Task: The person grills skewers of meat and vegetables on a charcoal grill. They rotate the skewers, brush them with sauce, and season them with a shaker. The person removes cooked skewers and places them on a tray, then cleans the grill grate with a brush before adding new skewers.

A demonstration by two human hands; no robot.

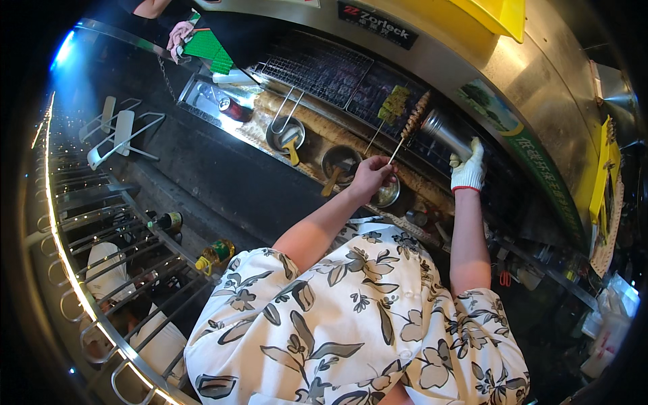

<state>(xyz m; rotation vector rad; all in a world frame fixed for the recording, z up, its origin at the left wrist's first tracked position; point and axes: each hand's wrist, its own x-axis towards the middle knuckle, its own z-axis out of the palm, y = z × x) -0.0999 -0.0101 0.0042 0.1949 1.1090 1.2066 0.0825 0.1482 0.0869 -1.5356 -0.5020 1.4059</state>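
Note:
My bare left hand (pixel 371 177) pinches the wooden stick of a browned skewer (pixel 416 116), whose food end lies over the grill (pixel 319 68). Gloved in white knit, my right hand (pixel 467 171) grips a metal shaker canister (pixel 445 131). The canister is tilted, its reddish top close beside the skewered food. A second skewer with green pieces (pixel 394 105) rests on the grill to the left. Under my left hand is a metal bowl (pixel 390 195), partly hidden. A pot (pixel 329 158) with a wooden-handled brush (pixel 332 183) stands just left of it.
Another pot (pixel 272 142) holds a yellow-handled brush (pixel 291 148). Farther left are a dark red can (pixel 234 109) and a green mesh piece (pixel 210 48) with a pink cloth (pixel 179 38). A curved steel hood (pixel 516 61) borders the grill. A lit railing (pixel 76 283) runs behind me, left.

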